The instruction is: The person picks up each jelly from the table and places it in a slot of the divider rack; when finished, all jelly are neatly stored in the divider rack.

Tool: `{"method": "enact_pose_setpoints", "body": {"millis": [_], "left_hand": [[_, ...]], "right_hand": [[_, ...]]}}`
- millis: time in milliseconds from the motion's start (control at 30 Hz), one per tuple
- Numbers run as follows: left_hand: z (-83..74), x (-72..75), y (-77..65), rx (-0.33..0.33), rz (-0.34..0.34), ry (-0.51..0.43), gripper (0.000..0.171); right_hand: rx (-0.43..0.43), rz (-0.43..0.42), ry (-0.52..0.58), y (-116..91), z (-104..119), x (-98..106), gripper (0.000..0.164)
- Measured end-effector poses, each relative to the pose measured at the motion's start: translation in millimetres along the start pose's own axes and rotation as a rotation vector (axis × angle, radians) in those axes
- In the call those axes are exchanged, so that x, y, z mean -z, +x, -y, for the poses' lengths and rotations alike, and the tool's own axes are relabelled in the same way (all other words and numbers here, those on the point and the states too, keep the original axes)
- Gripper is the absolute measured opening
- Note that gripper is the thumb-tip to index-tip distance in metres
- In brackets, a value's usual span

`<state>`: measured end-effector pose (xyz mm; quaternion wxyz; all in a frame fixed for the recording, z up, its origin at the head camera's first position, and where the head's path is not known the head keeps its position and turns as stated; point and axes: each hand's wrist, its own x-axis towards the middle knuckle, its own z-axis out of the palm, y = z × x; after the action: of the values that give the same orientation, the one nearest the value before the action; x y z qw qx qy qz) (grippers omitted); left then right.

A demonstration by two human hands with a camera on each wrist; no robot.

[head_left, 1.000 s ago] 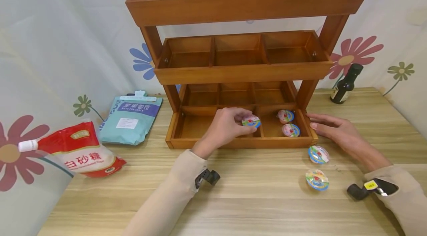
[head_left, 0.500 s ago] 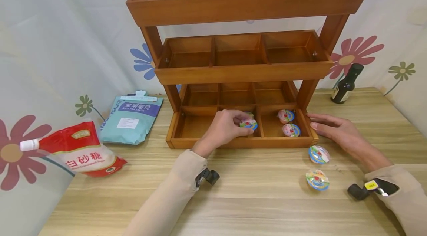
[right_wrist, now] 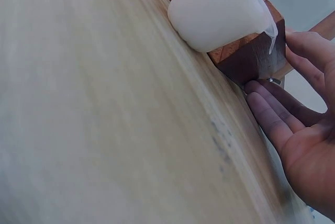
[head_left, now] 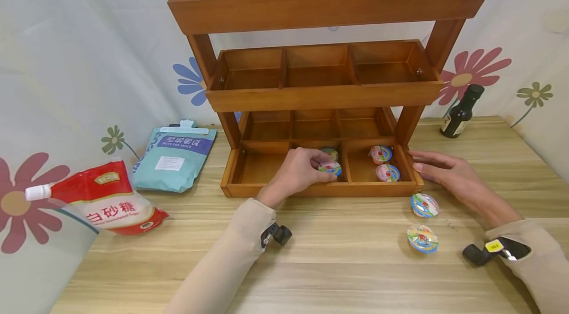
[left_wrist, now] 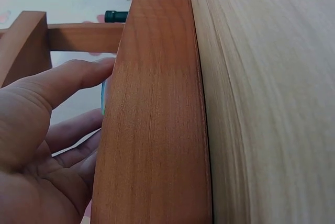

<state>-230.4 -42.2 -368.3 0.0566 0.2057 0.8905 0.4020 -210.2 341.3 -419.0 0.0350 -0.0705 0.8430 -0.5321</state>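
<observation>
Blue-rimmed round plastic cup (head_left: 330, 169), just right of frame centre, is pinched in the left hand (head_left: 297, 172); probably light, slippery, thin-lidded, best gripped by its rim. The right hand (head_left: 451, 176), fingers nearly straight, touches the tiered brown wooden rack (head_left: 324, 99).

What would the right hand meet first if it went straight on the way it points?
The right hand would first meet the rack's end wall, which it seems to be touching.

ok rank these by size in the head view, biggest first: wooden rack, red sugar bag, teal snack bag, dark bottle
Wooden rack
Red sugar bag and teal snack bag: too close to rank
Dark bottle
</observation>
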Motion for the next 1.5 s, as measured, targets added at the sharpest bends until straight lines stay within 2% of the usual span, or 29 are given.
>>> {"method": "enact_pose_setpoints", "body": {"millis": [300, 500, 1200, 1500], "left_hand": [[3.8, -0.1, 1.3, 0.014, 0.034, -0.003, 0.045], [6.3, -1.2, 3.0, 0.015, 0.033, -0.011, 0.042], [10.9, -5.0, 8.7, 0.019, 0.031, -0.027, 0.037], [9.1, -4.9, 9.6, 0.02, 0.044, 0.001, 0.037]], "right_hand": [[0.009, 0.008, 0.053, 1, -1, -1, 0.054], [0.005, 0.008, 0.058, 0, -1, -1, 0.054], [-0.003, 0.005, 0.022, 1, 0, 0, 0.055], [0.0, 0.009, 0.011, 1, 0, 0, 0.055]]}}
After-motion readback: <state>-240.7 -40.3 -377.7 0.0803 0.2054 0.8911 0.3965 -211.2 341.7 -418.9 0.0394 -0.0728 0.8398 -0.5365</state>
